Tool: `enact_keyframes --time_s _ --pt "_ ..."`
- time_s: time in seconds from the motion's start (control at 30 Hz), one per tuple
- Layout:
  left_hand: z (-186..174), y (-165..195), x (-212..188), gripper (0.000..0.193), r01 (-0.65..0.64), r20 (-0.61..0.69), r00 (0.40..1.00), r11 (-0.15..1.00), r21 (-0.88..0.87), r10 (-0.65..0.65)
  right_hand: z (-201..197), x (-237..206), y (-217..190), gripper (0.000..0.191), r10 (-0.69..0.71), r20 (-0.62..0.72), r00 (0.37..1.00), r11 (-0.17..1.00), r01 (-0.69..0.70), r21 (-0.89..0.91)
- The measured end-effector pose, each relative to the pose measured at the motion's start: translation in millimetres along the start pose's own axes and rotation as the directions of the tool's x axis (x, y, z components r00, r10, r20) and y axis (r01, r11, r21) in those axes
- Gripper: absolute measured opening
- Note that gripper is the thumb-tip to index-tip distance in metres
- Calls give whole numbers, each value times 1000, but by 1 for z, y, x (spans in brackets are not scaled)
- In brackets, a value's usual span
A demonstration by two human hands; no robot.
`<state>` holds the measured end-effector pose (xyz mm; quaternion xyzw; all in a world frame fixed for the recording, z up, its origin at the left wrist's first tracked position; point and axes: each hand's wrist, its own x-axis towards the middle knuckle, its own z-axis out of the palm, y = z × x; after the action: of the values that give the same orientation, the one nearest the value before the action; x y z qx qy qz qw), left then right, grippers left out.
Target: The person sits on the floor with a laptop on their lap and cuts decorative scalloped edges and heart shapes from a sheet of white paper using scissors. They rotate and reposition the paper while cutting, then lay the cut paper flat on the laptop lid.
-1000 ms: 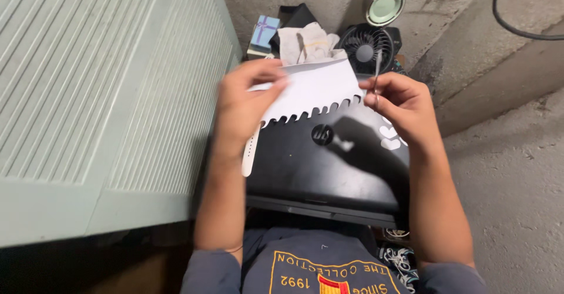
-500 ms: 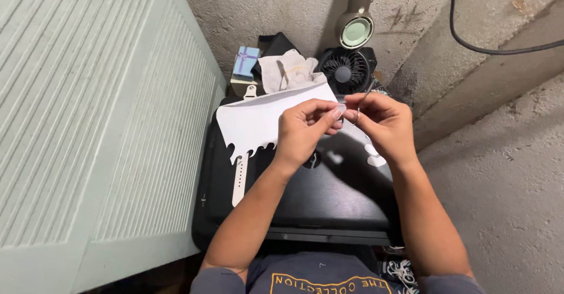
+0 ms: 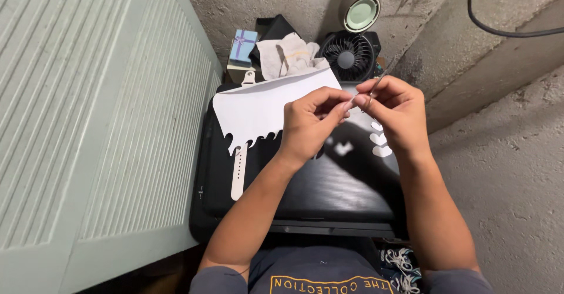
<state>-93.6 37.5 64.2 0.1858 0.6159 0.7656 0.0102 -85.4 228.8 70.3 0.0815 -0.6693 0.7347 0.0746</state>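
Observation:
My right hand (image 3: 395,115) pinches a thin metal tool (image 3: 376,82) that points up and away. My left hand (image 3: 310,125) meets it from the left, with thumb and forefinger closed on the tool's lower end. Anything smaller between the fingertips is too small to see. Both hands hover over a black laptop-like case (image 3: 329,194) on my lap. A white paper sheet with a scalloped lower edge (image 3: 261,109) lies on the case's far left part, touched by neither hand. A white watch strap (image 3: 237,176) sticks out from under it.
Small white cut pieces (image 3: 379,144) lie on the case near my right wrist. Behind it stand a black fan (image 3: 351,56), a crumpled cloth (image 3: 286,54), a small blue gift box (image 3: 243,40) and a green headphone cup (image 3: 361,11). A pale green louvred door (image 3: 88,123) fills the left; concrete lies to the right.
My left hand has let go of the paper, which now lies on the case, and has moved right to meet the right hand at the tool.

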Motion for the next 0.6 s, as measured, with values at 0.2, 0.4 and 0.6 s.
enact_keyframes --time_s 0.2,0.4,0.6 --pt "0 6 -1 24 -168 2 985 964 205 171 2 3 4 14 -60 -26 998 998 60 -4" --pt "1 4 0 25 -204 -43 973 930 307 227 5 9 5 14 -35 -14 999 997 34 -73" --pt "-1 -1 0 20 -327 -23 922 810 486 386 1 12 4 14 -9 89 996 999 5 38"
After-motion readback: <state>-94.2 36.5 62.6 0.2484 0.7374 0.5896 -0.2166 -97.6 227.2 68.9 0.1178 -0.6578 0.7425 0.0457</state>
